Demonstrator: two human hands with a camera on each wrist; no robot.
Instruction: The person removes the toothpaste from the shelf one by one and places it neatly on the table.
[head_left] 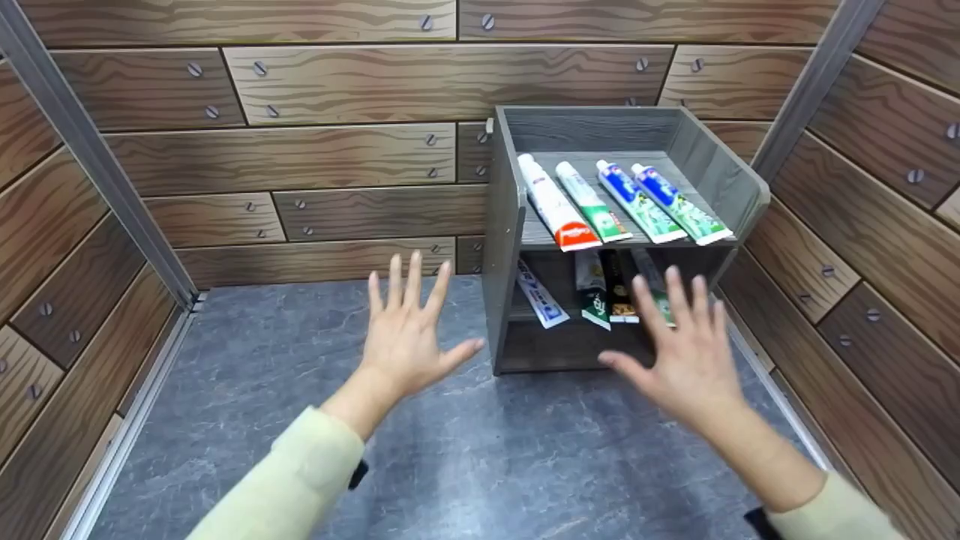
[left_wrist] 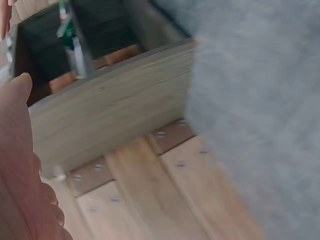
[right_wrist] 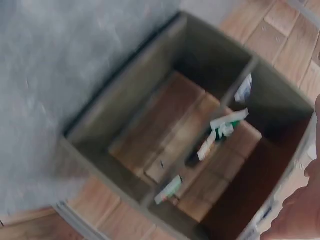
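Observation:
Both hands are held out in the head view, fingers spread and holding nothing. My left hand [head_left: 407,337] is over the floor, left of a grey wooden shelf unit [head_left: 504,300]. In front of the unit's lower right part, my right hand [head_left: 690,364] partly hides it. On the top shelf lie a white toothpaste tube with a red end [head_left: 553,204], a white and green tube [head_left: 594,202] and two blue and green tubes [head_left: 639,201]. The shelf below bears a white and blue tube [head_left: 541,296], a dark green tube [head_left: 593,292], a black and gold tube [head_left: 621,289] and a pale tube partly behind the right fingers.
Wood-patterned walls [head_left: 337,157] stand behind and on both sides, with metal strips [head_left: 97,150] at the corners. The unit stands toward the right wall on a grey marbled floor [head_left: 247,390]. Its bottom compartment [head_left: 570,349] lies beneath the lower tubes.

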